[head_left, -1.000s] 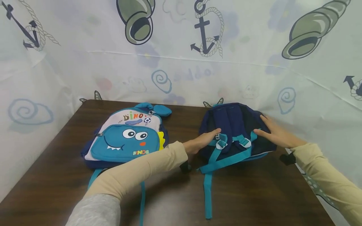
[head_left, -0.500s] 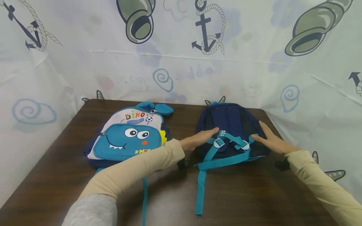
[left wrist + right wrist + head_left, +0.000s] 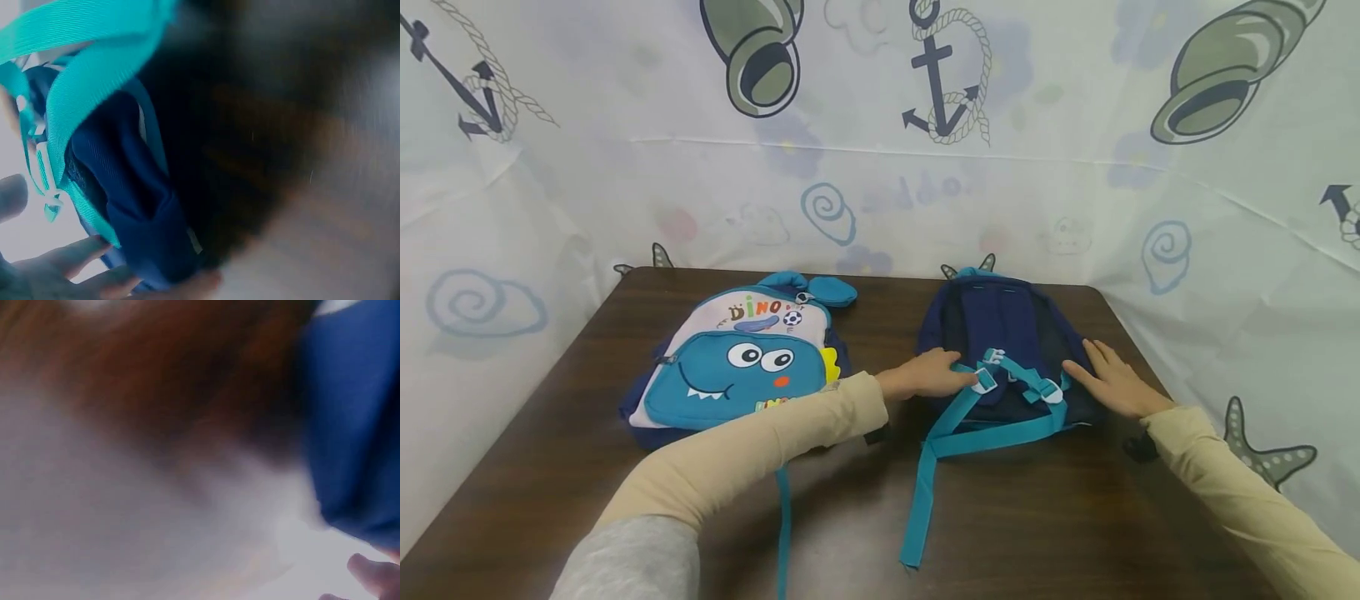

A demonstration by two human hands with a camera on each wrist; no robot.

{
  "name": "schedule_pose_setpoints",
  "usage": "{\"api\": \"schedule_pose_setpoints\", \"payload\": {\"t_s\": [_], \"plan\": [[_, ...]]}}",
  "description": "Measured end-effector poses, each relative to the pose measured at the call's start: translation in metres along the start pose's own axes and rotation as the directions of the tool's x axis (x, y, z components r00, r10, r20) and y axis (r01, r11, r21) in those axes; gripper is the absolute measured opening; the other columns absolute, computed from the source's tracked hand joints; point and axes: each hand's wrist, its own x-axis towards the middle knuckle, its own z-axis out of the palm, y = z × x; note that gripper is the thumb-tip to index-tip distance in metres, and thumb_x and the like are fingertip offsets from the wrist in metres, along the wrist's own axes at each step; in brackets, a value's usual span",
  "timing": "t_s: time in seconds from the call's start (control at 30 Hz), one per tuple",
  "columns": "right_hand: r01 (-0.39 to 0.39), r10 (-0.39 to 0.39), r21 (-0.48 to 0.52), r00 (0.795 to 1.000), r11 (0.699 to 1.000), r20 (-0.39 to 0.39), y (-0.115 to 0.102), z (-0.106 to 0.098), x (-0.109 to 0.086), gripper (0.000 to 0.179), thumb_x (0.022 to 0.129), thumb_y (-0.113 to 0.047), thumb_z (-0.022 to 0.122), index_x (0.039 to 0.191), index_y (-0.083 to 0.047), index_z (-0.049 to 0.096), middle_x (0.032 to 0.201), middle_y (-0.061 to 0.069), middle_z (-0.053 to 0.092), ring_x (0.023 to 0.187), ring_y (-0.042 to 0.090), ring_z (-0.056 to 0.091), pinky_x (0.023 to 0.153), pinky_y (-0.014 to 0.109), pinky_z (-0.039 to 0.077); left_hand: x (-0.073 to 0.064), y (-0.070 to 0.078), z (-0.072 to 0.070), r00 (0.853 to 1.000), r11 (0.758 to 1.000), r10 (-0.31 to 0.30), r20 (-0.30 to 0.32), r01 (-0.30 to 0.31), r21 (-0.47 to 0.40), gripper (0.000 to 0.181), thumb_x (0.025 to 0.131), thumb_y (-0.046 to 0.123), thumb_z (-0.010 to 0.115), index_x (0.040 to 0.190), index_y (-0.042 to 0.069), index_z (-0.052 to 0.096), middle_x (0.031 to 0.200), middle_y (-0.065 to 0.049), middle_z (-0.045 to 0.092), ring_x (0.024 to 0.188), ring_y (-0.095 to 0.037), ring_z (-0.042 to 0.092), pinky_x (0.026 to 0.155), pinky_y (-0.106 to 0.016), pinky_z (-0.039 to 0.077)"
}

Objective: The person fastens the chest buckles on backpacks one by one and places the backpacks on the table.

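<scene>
A navy backpack (image 3: 1000,308) lies on the table with its shoulder-strap side up. Its teal straps (image 3: 996,437) cross over the lower part, with white buckles (image 3: 1051,393) on them. My left hand (image 3: 928,373) is at the bag's left side, thumb by a strap buckle; in the left wrist view its fingers (image 3: 69,257) lie spread along the navy fabric and strap. Against the bag's right side rests my right hand (image 3: 1112,382), fingers extended. Only fingertips (image 3: 370,572) of it show below the navy side (image 3: 350,419) in the right wrist view.
To the left, a second backpack (image 3: 730,387) with a dinosaur face lies front up, partly behind the left sleeve (image 3: 775,442). A teal round tag (image 3: 831,292) hangs at its top. Both stand on a dark wooden table (image 3: 1037,517), before a printed white cloth (image 3: 887,208).
The right-hand backpack has shifted slightly left and turned straighter. Its loose strap end has swung left. My left hand has come lower onto the strap buckle; my right hand has followed the bag's side.
</scene>
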Motion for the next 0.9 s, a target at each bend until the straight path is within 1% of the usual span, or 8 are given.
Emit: {"api": "schedule_pose_setpoints", "payload": {"t_s": [0.07, 0.13, 0.23, 0.3, 0.37, 0.6, 0.73, 0.9], "plan": [[0.062, -0.067, -0.076, 0.996, 0.995, -0.06, -0.012, -0.002, 0.005, 0.084, 0.101, -0.057, 0.045, 0.155, 0.004, 0.026, 0.16, 0.035, 0.011, 0.144, 0.06, 0.013, 0.11, 0.077, 0.011, -0.001, 0.005, -0.001, 0.998, 0.985, 0.036, -0.058, -0.026, 0.17, 0.067, 0.099, 0.049, 0.05, 0.153, 0.011, 0.04, 0.159, -0.014, 0.038, 0.148, -0.041, 0.028, 0.119, -0.058, 0.027], [0.153, -0.165, -0.135, 0.983, 0.979, -0.085, -0.028, -0.003, 0.011, 0.072, 0.1, -0.052, 0.052, 0.145, 0.003, 0.045, 0.155, 0.032, 0.03, 0.141, 0.055, 0.029, 0.111, 0.073, 0.021, 0.0, 0.009, -0.004, 0.99, 0.956, 0.093, -0.107, -0.059, 0.288, 0.063, 0.1, 0.047, 0.051, 0.151, 0.012, 0.043, 0.157, -0.014, 0.04, 0.146, -0.044, 0.03, 0.117, -0.06, 0.028], [0.287, -0.304, -0.192, 0.951, 0.938, -0.063, -0.052, -0.003, 0.019, 0.046, 0.098, -0.037, 0.062, 0.126, -0.001, 0.065, 0.13, 0.019, 0.061, 0.12, 0.04, 0.056, 0.102, 0.06, 0.044, 0.009, 0.013, -0.009, 0.969, 0.915, 0.202, -0.14, -0.136, 0.38, 0.057, 0.101, 0.041, 0.054, 0.149, 0.012, 0.047, 0.153, -0.01, 0.047, 0.143, -0.036, 0.04, 0.116, -0.052, 0.036], [0.341, -0.354, -0.213, 0.935, 0.915, -0.023, -0.064, -0.002, 0.023, 0.032, 0.097, -0.029, 0.066, 0.116, -0.004, 0.071, 0.112, 0.01, 0.069, 0.105, 0.029, 0.063, 0.091, 0.051, 0.053, 0.017, 0.016, -0.013, 0.954, 0.893, 0.273, -0.125, -0.203, 0.401, 0.052, 0.101, 0.035, 0.055, 0.147, 0.011, 0.049, 0.149, -0.008, 0.053, 0.136, -0.027, 0.05, 0.112, -0.044, 0.043], [0.37, -0.375, -0.21, 0.927, 0.905, 0.017, -0.073, -0.001, 0.026, 0.024, 0.093, -0.02, 0.069, 0.111, -0.004, 0.073, 0.103, 0.006, 0.07, 0.096, 0.024, 0.064, 0.084, 0.047, 0.055, 0.024, 0.018, -0.014, 0.944, 0.882, 0.315, -0.095, -0.254, 0.397, 0.049, 0.101, 0.03, 0.057, 0.146, 0.01, 0.05, 0.144, -0.006, 0.058, 0.131, -0.022, 0.056, 0.108, -0.038, 0.048], [0.377, -0.359, -0.195, 0.925, 0.906, 0.122, -0.08, 0.008, 0.036, 0.025, 0.089, -0.016, 0.073, 0.109, -0.002, 0.069, 0.101, 0.008, 0.066, 0.091, 0.022, 0.063, 0.08, 0.043, 0.056, 0.043, 0.019, -0.01, 0.92, 0.849, 0.392, 0.021, -0.371, 0.376, 0.054, 0.101, 0.024, 0.06, 0.151, 0.014, 0.044, 0.147, -0.003, 0.056, 0.13, -0.018, 0.057, 0.101, -0.031, 0.052], [0.382, -0.364, -0.192, 0.923, 0.904, 0.121, -0.082, 0.01, 0.039, 0.021, 0.089, -0.013, 0.072, 0.106, -0.003, 0.067, 0.099, 0.007, 0.065, 0.088, 0.021, 0.062, 0.078, 0.042, 0.056, 0.048, 0.02, -0.009, 0.903, 0.833, 0.429, 0.028, -0.408, 0.375, 0.049, 0.1, 0.021, 0.061, 0.148, 0.014, 0.05, 0.143, -0.004, 0.059, 0.127, -0.018, 0.058, 0.102, -0.031, 0.051], [0.385, -0.367, -0.179, 0.922, 0.905, 0.127, -0.083, 0.009, 0.039, 0.018, 0.089, -0.009, 0.071, 0.105, -0.004, 0.065, 0.092, 0.006, 0.062, 0.08, 0.016, 0.058, 0.069, 0.035, 0.051, 0.052, 0.02, -0.006, 0.874, 0.811, 0.486, 0.004, -0.452, 0.371, 0.038, 0.1, 0.018, 0.062, 0.137, 0.014, 0.061, 0.129, -0.002, 0.066, 0.112, -0.013, 0.062, 0.099, -0.025, 0.051]]}}
